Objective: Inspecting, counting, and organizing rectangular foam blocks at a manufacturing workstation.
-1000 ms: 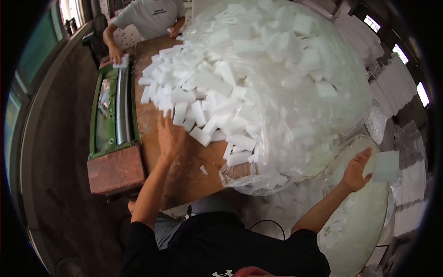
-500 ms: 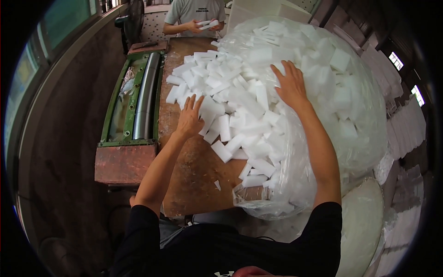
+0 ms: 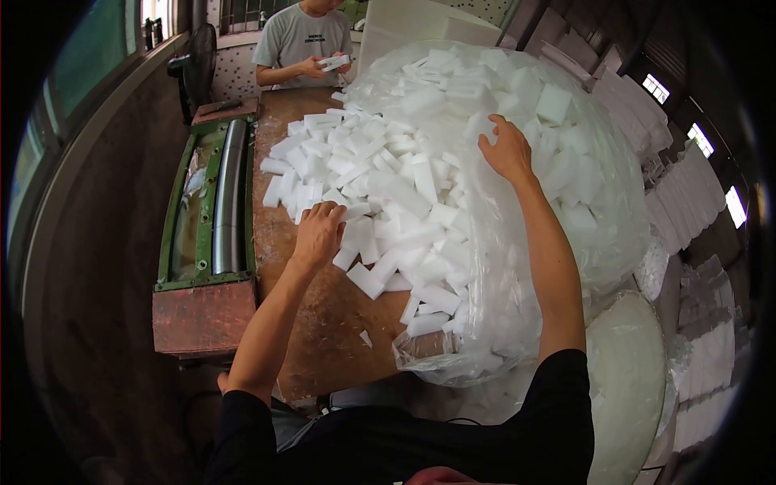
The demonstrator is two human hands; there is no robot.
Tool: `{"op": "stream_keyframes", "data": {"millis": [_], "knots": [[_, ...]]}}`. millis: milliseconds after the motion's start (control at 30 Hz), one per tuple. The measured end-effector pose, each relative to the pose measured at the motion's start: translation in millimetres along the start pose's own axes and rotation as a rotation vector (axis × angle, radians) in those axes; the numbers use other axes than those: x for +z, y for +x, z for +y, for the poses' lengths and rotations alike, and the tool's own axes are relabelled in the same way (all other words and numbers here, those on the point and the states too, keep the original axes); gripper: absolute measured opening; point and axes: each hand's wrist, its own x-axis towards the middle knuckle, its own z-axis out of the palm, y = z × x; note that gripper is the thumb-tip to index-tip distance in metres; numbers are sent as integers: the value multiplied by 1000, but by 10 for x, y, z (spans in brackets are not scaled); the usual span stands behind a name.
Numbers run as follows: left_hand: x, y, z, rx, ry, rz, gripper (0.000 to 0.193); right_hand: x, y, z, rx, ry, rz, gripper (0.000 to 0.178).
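Note:
A heap of white foam blocks (image 3: 404,182) spills from the mouth of a big clear plastic bag (image 3: 493,250) onto a brown wooden table (image 3: 331,323). At the near left edge of the heap, my left hand (image 3: 320,234) has its fingers curled together. A white foam block (image 3: 356,211) lies against its fingertips and thumb, which appear to grip it; the fingertips are partly hidden. My right hand (image 3: 508,151) is over the bag's upper side, with thumb and fingers apart and curved, holding nothing. More blocks (image 3: 554,105) show through the plastic.
A green-framed machine with a steel roller (image 3: 232,198) stands along the table's left side. Across the table, a person in a grey shirt (image 3: 303,40) holds a white piece (image 3: 333,62). A fan (image 3: 194,69) is at far left; stacked white sheets (image 3: 687,194) stand at right.
The view has shifted, moving the scene left and down. My left hand's spread fingers have curled in at the heap's edge. My right hand has lifted off the plastic, its fingers bending.

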Motion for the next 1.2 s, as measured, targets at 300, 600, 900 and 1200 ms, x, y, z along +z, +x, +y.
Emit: {"op": "stream_keyframes", "data": {"millis": [300,600,900,1200], "knots": [[-678,-877,461,-59,83,-6,38,409,-49,-395,-267,-157,-46,75],[-1018,-1956,549,-335,104,53,33,130,258,-296,217,-122,-181,90],[-1127,-2259,855,-394,89,-87,31,-519,-869,-1212,-81,985,-285,73],[-1009,-2210,1129,-278,98,-274,37,1091,-2336,-2745,-339,1047,-277,41]]}}
